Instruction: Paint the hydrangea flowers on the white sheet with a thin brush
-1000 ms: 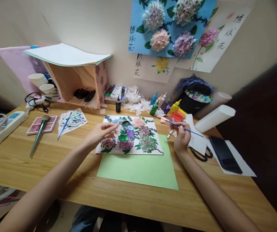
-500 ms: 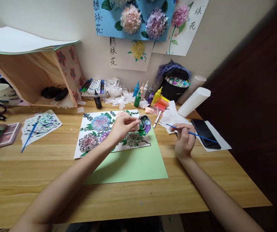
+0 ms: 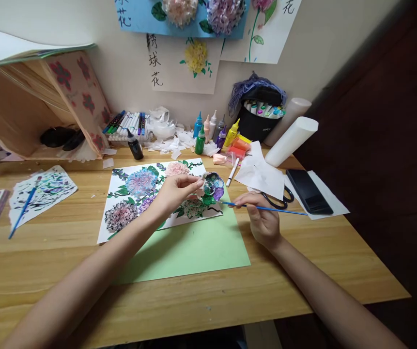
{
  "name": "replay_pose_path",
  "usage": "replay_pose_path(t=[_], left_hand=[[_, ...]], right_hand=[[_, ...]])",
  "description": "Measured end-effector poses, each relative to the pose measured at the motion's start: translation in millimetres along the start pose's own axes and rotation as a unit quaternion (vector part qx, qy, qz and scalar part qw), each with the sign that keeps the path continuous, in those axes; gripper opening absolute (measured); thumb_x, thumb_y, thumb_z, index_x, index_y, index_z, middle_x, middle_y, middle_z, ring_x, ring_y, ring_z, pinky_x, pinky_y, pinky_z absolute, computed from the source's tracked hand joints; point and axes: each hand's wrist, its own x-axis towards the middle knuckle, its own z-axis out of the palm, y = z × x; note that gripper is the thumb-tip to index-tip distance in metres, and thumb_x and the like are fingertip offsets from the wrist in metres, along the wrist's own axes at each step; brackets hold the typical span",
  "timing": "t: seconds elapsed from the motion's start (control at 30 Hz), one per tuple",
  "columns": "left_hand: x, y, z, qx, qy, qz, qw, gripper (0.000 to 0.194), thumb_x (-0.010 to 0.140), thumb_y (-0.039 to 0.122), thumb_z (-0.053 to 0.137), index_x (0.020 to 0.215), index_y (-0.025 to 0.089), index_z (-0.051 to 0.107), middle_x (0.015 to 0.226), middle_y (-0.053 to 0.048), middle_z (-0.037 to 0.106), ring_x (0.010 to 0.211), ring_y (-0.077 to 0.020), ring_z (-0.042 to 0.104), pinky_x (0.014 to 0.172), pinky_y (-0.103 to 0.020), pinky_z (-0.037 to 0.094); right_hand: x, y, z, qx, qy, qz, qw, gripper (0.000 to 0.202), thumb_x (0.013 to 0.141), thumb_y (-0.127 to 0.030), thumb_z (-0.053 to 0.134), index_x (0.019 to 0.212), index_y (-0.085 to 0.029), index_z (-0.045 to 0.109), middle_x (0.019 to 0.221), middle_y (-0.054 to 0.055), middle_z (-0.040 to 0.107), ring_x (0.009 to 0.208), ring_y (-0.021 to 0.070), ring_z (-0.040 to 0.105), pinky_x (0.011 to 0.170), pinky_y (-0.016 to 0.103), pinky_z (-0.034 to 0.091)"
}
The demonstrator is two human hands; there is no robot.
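My left hand (image 3: 179,191) pinches the rim of a small round paint palette (image 3: 213,186), smeared with green, purple and dark paint, and holds it above the artwork. A thin blue paintbrush (image 3: 273,209) is gripped in my right hand (image 3: 262,220); its tip meets the green paint at the palette's lower edge. Beneath my left hand lies a white sheet (image 3: 102,231) with raised paper flowers, among them a blue-pink flower (image 3: 142,182) and a black-edged pink flower (image 3: 121,216). Under that sheet is a light green sheet (image 3: 201,257).
Paint bottles (image 3: 200,140), a black marker bag (image 3: 261,118) and a paper roll (image 3: 291,140) stand at the back. Scissors (image 3: 288,195) and a phone (image 3: 309,191) lie right. A paint-streaked paper (image 3: 48,194) with another brush (image 3: 24,208) is left.
My right hand has moved left, bringing the brush tip from beside the white paper to the palette. The scissors now show. The whole view has shifted slightly.
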Motion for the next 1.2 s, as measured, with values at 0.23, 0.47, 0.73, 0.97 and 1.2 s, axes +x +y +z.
replay_pose_path(t=[0.23, 0.47, 0.73, 0.97, 1.2], left_hand=[[2, 0, -0.5, 0.007, 0.007, -0.011, 1.0, 0.026, 0.071, 0.035, 0.073, 0.088, 0.015, 0.072, 0.082, -0.007, 0.073, 0.077, -0.0155, 0.066, 0.073, -0.028, 0.053], [4, 3, -9.9, 0.027, 0.03, 0.019, 0.999, 0.033, 0.067, 0.044, 0.075, 0.087, 0.017, 0.073, 0.088, -0.006, 0.073, 0.08, -0.017, 0.067, 0.077, -0.03, 0.053], [8, 8, -25.0, 0.025, 0.07, 0.059, 0.996, 0.037, 0.066, 0.045, 0.076, 0.091, 0.018, 0.073, 0.093, -0.006, 0.072, 0.085, -0.0189, 0.066, 0.078, -0.031, 0.055], [7, 10, -26.0, 0.049, 0.08, 0.064, 0.994, 0.036, 0.068, 0.046, 0.074, 0.091, 0.019, 0.073, 0.091, -0.006, 0.072, 0.086, -0.0195, 0.066, 0.079, -0.032, 0.055], [7, 10, -25.3, 0.051, 0.072, 0.07, 0.994, 0.036, 0.068, 0.046, 0.073, 0.092, 0.018, 0.073, 0.094, -0.006, 0.072, 0.088, -0.0196, 0.065, 0.08, -0.033, 0.055]], right_hand=[[-1, -3, 1, 0.007, 0.004, 0.014, 1.0, 0.02, 0.094, -0.026, 0.041, 0.095, -0.023, 0.061, 0.086, 0.004, 0.066, 0.08, 0.018, 0.061, 0.07, 0.035, 0.048], [8, 3, -1, 0.077, 0.185, 0.129, 0.971, 0.028, 0.094, -0.034, 0.041, 0.076, -0.02, 0.057, 0.069, 0.0, 0.058, 0.06, 0.0126, 0.059, 0.055, 0.027, 0.045], [4, 28, 10, 0.124, 0.116, 0.237, 0.957, 0.032, 0.092, -0.044, 0.045, 0.073, -0.019, 0.055, 0.061, -0.003, 0.057, 0.053, 0.0092, 0.057, 0.05, 0.021, 0.042], [-2, 26, 11, 0.079, 0.073, 0.214, 0.971, 0.031, 0.093, -0.041, 0.043, 0.076, -0.02, 0.058, 0.067, 0.0, 0.061, 0.061, 0.0116, 0.06, 0.056, 0.024, 0.049], [-8, 24, 9, -0.01, -0.001, 0.104, 0.995, 0.026, 0.095, -0.03, 0.041, 0.079, -0.021, 0.06, 0.07, 0.0, 0.062, 0.066, 0.0138, 0.06, 0.064, 0.029, 0.048]])
